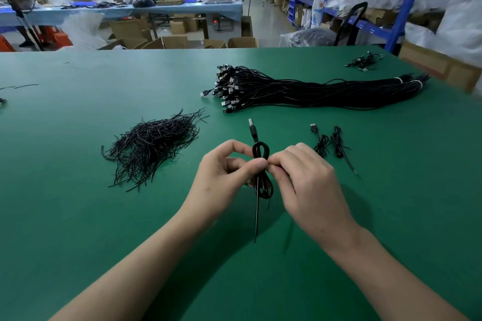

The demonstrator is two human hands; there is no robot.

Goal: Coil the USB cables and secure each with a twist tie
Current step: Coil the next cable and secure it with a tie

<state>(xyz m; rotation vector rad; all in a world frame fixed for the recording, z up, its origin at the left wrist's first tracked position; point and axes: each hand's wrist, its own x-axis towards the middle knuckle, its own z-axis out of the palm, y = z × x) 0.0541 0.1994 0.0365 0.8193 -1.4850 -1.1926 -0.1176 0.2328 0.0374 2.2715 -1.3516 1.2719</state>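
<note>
Here left hand [221, 177] and right hand [307, 177] pinch the coiled cable [253, 134] midway, fingertips [260, 163] hiding that spot.

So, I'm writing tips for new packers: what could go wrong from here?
1. The left hand and right hand only pinch the coil at its middle; a slip could let the loops spring open.
2. The loose strand hanging below may snag or stay untucked.
</note>
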